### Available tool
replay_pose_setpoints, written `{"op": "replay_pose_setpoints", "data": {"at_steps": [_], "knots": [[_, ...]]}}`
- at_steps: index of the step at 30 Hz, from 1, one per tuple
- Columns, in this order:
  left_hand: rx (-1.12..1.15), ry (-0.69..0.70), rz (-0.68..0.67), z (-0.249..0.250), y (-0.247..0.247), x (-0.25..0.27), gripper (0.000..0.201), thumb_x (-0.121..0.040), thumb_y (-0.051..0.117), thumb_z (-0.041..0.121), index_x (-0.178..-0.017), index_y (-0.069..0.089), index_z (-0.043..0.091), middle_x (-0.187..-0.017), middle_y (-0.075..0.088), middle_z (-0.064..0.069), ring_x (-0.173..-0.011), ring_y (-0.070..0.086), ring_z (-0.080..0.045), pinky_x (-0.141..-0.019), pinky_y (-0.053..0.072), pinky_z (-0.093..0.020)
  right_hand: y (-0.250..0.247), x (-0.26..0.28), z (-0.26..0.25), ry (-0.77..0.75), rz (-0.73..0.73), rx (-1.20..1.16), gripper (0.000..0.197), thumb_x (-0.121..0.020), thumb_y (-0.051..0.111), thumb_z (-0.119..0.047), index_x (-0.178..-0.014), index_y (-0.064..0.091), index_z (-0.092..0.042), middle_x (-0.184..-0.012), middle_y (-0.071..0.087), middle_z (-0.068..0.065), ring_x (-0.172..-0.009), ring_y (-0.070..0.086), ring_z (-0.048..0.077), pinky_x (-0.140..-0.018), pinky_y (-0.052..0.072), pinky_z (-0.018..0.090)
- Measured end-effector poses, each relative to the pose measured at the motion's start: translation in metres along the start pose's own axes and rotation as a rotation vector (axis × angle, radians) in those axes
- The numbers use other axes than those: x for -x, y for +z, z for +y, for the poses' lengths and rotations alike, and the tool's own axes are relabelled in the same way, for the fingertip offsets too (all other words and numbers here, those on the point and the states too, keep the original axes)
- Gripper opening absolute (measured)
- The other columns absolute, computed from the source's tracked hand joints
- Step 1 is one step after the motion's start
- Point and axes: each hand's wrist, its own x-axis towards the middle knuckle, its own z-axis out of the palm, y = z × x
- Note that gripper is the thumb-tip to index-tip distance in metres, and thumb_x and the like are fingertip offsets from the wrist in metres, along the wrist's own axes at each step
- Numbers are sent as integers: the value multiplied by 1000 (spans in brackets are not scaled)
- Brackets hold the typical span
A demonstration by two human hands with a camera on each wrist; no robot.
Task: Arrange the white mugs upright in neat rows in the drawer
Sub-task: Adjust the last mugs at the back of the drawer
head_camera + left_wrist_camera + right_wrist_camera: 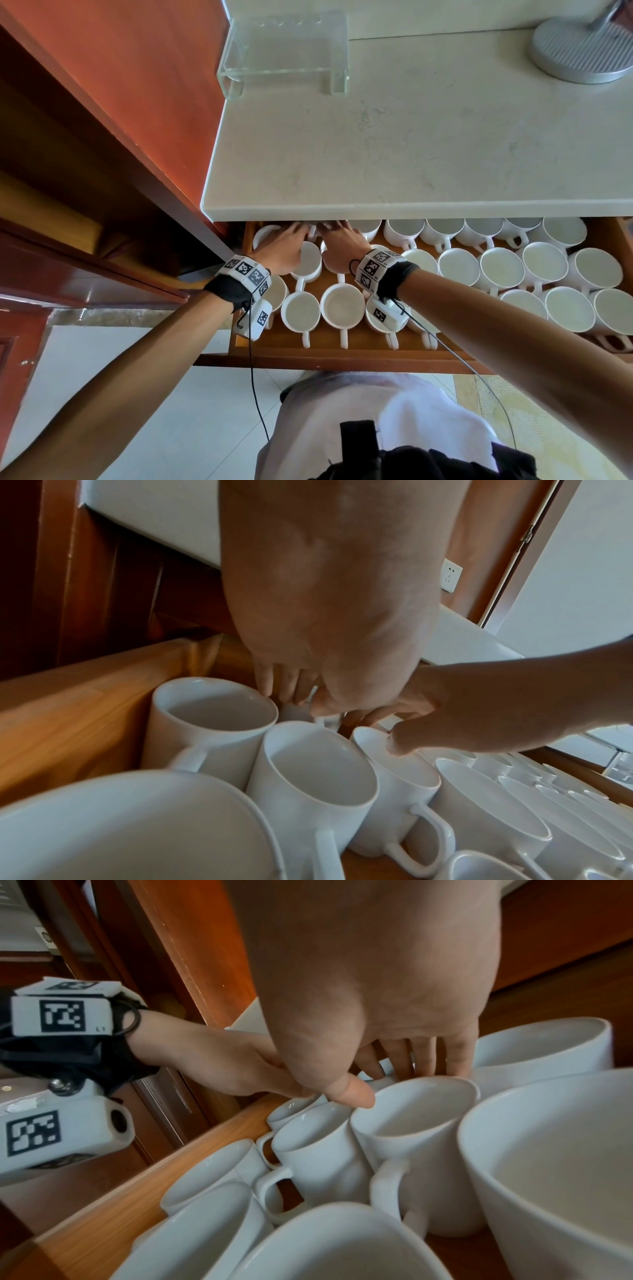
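Down in the open wooden drawer (370, 346), plain white ceramic mugs (459, 266) stand upright in rows, rims up, handles mostly turned toward the near side. Both hands reach into the far-left corner, just under the edge of the pale stone counter (411, 144). The left hand (284, 248) lies over the mugs there with fingers stretched out toward the far row; its fingertips (265, 688) come down beside the rim of the corner mug (212, 723). Whether its grip closes on anything is hidden. The right hand (342, 245) sits just beside it, fingers extended downward behind a mug (414, 1139), thumb at that mug's rim, a spread grip. A clear acrylic stand (286, 54) and a grey round metal base (582, 51) sit on the counter.
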Motion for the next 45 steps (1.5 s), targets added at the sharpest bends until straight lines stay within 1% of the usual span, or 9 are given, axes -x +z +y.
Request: {"op": "replay_pose_setpoints", "data": {"at_steps": [4,6,9,14,18,24,28,35,45], "knots": [[-69,-20,23,4,-3,3,45,-84,53,-8,-126,57,9,-133,45,-6,-119,54,-28,-98,48,-43,0,3,3,-7,-8,16,69,-88,56,-18,-152,31,-25,-158,23,7,-148,17,32,-112,33,54],[-102,17,3,2,-3,2,49,-83,55,-7,-129,58,10,-139,43,-4,-132,45,-26,-105,44,-44,2,4,5,-19,-13,38,70,-88,56,-19,-153,30,-24,-159,20,6,-148,17,32,-113,34,53],[-162,51,-34,0,-4,0,55,-84,58,-4,-137,54,12,-147,40,-2,-143,33,-25,-111,40,-44,3,3,7,-65,-30,80,60,-87,57,-21,-146,44,-24,-159,21,1,-148,17,30,-114,34,52],[-153,40,-29,3,-7,-6,59,-85,53,-10,-138,54,15,-147,42,1,-140,40,-24,-103,47,-39,1,-1,7,-107,-45,91,55,-88,57,-20,-143,50,-19,-157,28,0,-146,25,31,-115,32,46],[-151,42,-5,-2,-5,-9,64,-83,53,-9,-141,52,19,-146,45,1,-137,45,-25,-105,48,-43,-3,-4,8,-135,-34,51,57,-88,59,-16,-144,48,-12,-158,29,3,-147,25,30,-117,30,43],[-157,62,19,-1,1,-6,63,-84,53,-11,-141,52,15,-141,47,-1,-133,50,-23,-100,52,-37,-9,-1,13,-167,-59,16,58,-88,56,-9,-145,47,-13,-158,30,2,-144,29,28,-112,36,41],[-167,66,-10,-4,1,-5,63,-84,54,-10,-142,50,13,-140,46,-1,-133,47,-22,-105,48,-38,-15,2,14,-173,-85,8,59,-88,55,-8,-146,44,-13,-155,36,4,-140,35,29,-109,41,42],[-163,80,-19,-1,3,1,62,-86,53,-10,-145,48,11,-149,41,-1,-141,39,-19,-108,46,-36,-23,7,13,-199,-89,7,43,-88,54,-6,-131,56,-15,-146,45,4,-132,43,27,-104,42,38],[-103,67,-27,9,-2,3,67,-88,47,-14,-150,43,10,-155,39,-1,-143,38,-19,-107,43,-33,-27,10,11,-178,-84,9,44,-90,52,-5,-133,52,-10,-134,52,6,-121,52,25,-94,45,35]]}}
